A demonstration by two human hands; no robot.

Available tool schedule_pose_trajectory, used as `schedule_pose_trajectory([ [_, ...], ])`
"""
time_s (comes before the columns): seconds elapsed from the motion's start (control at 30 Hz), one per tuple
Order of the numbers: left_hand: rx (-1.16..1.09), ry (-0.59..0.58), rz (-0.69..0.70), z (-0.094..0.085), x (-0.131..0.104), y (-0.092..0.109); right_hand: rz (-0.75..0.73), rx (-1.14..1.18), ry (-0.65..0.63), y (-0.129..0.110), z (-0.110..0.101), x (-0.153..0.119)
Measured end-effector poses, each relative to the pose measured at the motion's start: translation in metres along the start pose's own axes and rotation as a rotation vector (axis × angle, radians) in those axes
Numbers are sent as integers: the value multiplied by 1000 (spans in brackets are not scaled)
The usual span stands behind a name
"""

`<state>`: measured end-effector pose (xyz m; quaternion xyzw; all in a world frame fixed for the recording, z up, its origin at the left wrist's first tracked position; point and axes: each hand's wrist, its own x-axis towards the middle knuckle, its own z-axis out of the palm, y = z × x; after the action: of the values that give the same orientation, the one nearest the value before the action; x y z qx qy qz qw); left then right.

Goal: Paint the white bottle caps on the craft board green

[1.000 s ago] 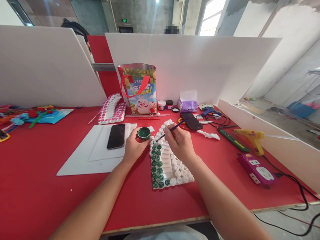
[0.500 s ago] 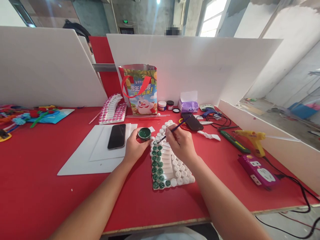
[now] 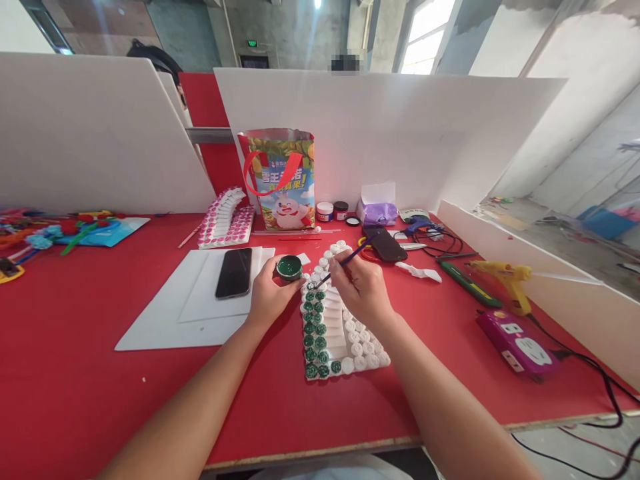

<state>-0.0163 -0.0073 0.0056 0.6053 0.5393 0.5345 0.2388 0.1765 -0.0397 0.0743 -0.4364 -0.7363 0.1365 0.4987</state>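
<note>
My left hand [image 3: 271, 288] is closed around a small open jar of dark green paint [image 3: 289, 267], held just above the far left side of a white craft piece [image 3: 336, 327]. Rows of little rosettes edge this piece: those down its left side are dark green, while the ones on the right and at the far end are white. Between my right hand's [image 3: 364, 285] fingers is a slim dark paintbrush [image 3: 350, 257], slanted down to the left. Its tip is at a partly green rosette [image 3: 311, 286] near the jar. My right hand hides some of the piece's far right part.
A black phone [image 3: 233, 273] lies on white boards [image 3: 165, 323] at left. Behind stand a pink-rosetted piece [image 3: 226, 223], a colourful bag [image 3: 283, 187] and paint jars [image 3: 325, 211]. At right are another phone [image 3: 387, 245], a yellow glue gun [image 3: 507, 277] and a purple box [image 3: 517, 343].
Almost nothing differs. The brush and my right hand have shifted very slightly; the jar stays in place in my left hand.
</note>
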Motion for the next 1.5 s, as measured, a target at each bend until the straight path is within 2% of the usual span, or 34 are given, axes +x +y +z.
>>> schedule_pose_trajectory([
  [0.17, -3, 0, -1, 0, 1, 0, -21, 11, 32, 0, 1, 1],
  [0.4, -5, -1, 7, 0, 1, -2, -15, 26, 8, -1, 1, -1],
  [0.73, -11, 0, -22, 0, 1, -1, -59, 26, 89, 4, 6, -1],
  [1.17, -22, 4, -37, 1, 0, -1, -74, 60, 92, 4, 5, 0],
  [1.5, -19, 12, -29, 1, 0, -5, -12, 107, 65, 5, 6, 0],
])
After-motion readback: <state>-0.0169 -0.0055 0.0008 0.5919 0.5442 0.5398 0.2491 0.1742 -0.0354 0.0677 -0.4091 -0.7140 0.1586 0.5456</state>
